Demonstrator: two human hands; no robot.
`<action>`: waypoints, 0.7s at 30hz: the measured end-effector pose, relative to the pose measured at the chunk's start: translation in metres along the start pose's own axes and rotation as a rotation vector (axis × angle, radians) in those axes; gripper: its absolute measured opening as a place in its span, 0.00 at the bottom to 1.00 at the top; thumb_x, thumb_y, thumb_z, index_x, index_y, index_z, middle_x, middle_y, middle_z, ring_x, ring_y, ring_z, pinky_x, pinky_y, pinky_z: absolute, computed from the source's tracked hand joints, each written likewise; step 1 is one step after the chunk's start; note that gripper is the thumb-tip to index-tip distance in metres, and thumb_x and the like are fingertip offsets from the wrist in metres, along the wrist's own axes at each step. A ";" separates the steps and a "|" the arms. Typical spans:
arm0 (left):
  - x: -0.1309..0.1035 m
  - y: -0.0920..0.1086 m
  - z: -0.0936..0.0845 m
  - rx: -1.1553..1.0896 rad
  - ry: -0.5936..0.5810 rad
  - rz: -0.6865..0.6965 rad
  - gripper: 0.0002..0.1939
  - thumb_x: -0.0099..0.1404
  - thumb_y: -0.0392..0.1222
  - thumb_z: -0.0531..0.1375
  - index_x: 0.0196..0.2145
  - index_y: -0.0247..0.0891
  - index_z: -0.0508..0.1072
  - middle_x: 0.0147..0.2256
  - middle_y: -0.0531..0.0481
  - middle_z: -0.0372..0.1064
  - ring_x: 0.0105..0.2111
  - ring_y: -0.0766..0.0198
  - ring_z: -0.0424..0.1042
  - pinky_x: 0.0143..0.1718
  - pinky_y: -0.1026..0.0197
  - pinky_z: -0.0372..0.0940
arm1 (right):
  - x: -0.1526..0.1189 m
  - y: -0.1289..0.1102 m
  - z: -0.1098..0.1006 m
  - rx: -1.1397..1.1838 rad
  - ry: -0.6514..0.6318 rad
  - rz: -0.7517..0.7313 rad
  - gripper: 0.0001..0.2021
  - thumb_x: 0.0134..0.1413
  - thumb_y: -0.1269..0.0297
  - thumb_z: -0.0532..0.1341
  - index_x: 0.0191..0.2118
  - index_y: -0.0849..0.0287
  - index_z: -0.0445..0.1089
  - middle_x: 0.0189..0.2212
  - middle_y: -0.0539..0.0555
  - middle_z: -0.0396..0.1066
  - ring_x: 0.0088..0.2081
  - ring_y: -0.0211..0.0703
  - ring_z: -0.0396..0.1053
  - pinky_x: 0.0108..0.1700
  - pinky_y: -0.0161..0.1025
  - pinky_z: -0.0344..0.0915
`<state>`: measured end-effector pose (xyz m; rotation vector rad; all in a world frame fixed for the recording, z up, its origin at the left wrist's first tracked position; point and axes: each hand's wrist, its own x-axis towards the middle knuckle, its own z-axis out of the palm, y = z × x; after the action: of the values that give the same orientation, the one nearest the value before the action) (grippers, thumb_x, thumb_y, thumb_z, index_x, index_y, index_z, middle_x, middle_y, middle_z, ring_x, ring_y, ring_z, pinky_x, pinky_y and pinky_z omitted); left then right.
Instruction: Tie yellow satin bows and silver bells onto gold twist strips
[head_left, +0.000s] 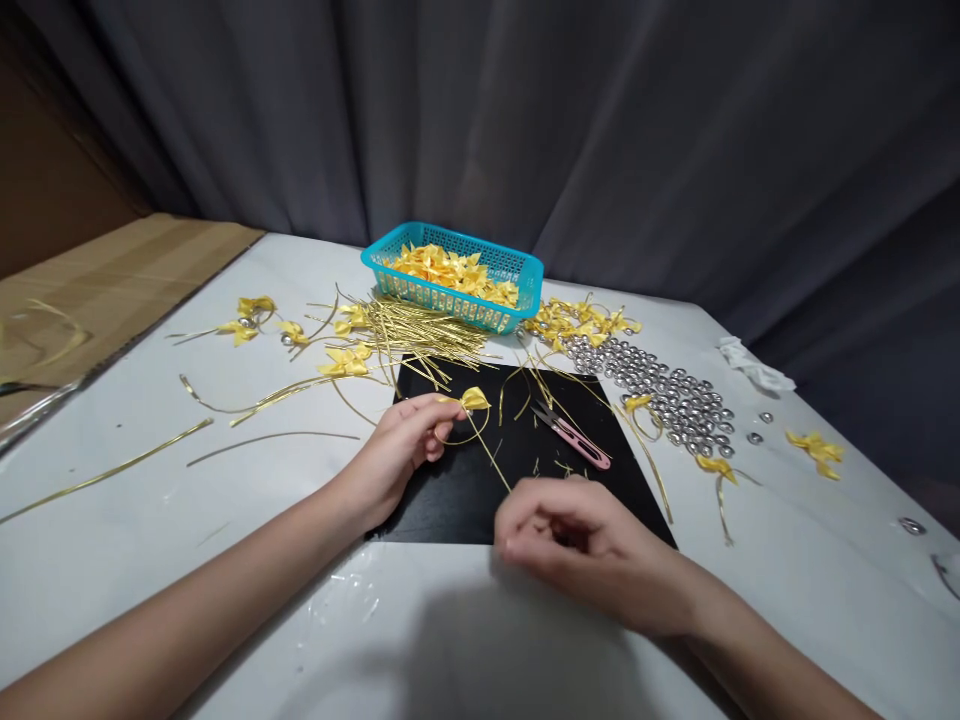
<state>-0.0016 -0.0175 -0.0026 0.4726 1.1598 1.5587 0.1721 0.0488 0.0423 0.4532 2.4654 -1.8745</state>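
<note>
Between the thumb and fingers of my left hand (412, 440) is a yellow ribbon flower (474, 399), held over the black mat (442, 500). A thin gold cord (489, 455) runs from the flower down to my right hand (570, 520), whose fingers are closed around its end. The cord looks taut, and a loop of it curves below the flower. Beyond my right hand, pink-handled thread snips (574, 437) lie on the mat with their blades apart. Short cord scraps (562, 468) are scattered nearby.
A blue basket (450, 298) of yellow ribbon flowers stands at the back, with a pile of gold cords (420, 330) before it. Several silver beads (667, 390) spread to the right. Loose flowers (349, 360) and cords lie left. Cardboard (112, 290) covers the left edge.
</note>
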 end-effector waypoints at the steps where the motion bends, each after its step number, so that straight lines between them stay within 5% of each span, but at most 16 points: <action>1: 0.000 0.001 0.001 -0.008 -0.004 -0.005 0.07 0.54 0.41 0.63 0.24 0.34 0.71 0.17 0.60 0.52 0.18 0.74 0.49 0.20 0.70 0.47 | 0.002 0.002 0.002 0.024 0.072 0.019 0.11 0.58 0.58 0.55 0.31 0.61 0.65 0.20 0.45 0.56 0.21 0.30 0.50 0.22 0.30 0.48; 5: -0.003 0.002 0.003 0.009 -0.029 0.008 0.07 0.55 0.41 0.62 0.24 0.35 0.71 0.17 0.60 0.51 0.19 0.73 0.49 0.21 0.69 0.46 | 0.006 0.007 0.005 0.019 0.288 0.019 0.11 0.59 0.58 0.54 0.31 0.60 0.62 0.16 0.42 0.46 0.19 0.30 0.42 0.21 0.31 0.41; 10: -0.007 0.002 0.005 0.136 -0.084 0.067 0.11 0.58 0.42 0.60 0.21 0.36 0.69 0.16 0.59 0.52 0.19 0.72 0.48 0.21 0.67 0.46 | 0.005 0.012 0.006 -0.207 0.430 -0.066 0.12 0.61 0.62 0.49 0.28 0.58 0.59 0.18 0.44 0.47 0.20 0.32 0.46 0.21 0.32 0.45; 14: -0.010 0.003 0.008 0.232 -0.113 0.088 0.11 0.58 0.42 0.60 0.20 0.37 0.68 0.16 0.59 0.54 0.18 0.72 0.49 0.21 0.66 0.46 | 0.003 0.016 0.007 -0.412 0.537 -0.234 0.09 0.62 0.68 0.49 0.29 0.58 0.60 0.19 0.45 0.53 0.21 0.33 0.51 0.23 0.32 0.51; 17: -0.010 0.002 0.008 0.287 -0.106 0.082 0.12 0.57 0.43 0.61 0.20 0.37 0.67 0.15 0.59 0.55 0.18 0.71 0.50 0.21 0.65 0.46 | -0.001 0.010 0.006 -0.534 0.717 -0.441 0.07 0.58 0.73 0.52 0.30 0.58 0.62 0.29 0.52 0.64 0.32 0.38 0.62 0.36 0.37 0.59; 19: -0.009 0.002 0.008 0.290 -0.083 0.072 0.11 0.56 0.43 0.61 0.20 0.37 0.68 0.15 0.59 0.55 0.18 0.71 0.50 0.21 0.65 0.45 | -0.005 0.005 0.006 -0.409 0.724 -0.507 0.08 0.59 0.72 0.51 0.31 0.57 0.63 0.33 0.53 0.67 0.39 0.41 0.64 0.44 0.42 0.59; 21: -0.007 0.001 0.007 0.271 -0.062 0.064 0.10 0.57 0.43 0.60 0.21 0.37 0.69 0.15 0.60 0.54 0.18 0.72 0.50 0.21 0.65 0.45 | -0.007 0.001 0.006 -0.027 0.586 -0.456 0.09 0.63 0.67 0.49 0.30 0.55 0.60 0.26 0.49 0.64 0.31 0.38 0.65 0.40 0.41 0.62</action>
<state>0.0063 -0.0209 0.0032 0.7375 1.3254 1.4361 0.1780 0.0413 0.0414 0.5397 3.1984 -2.0926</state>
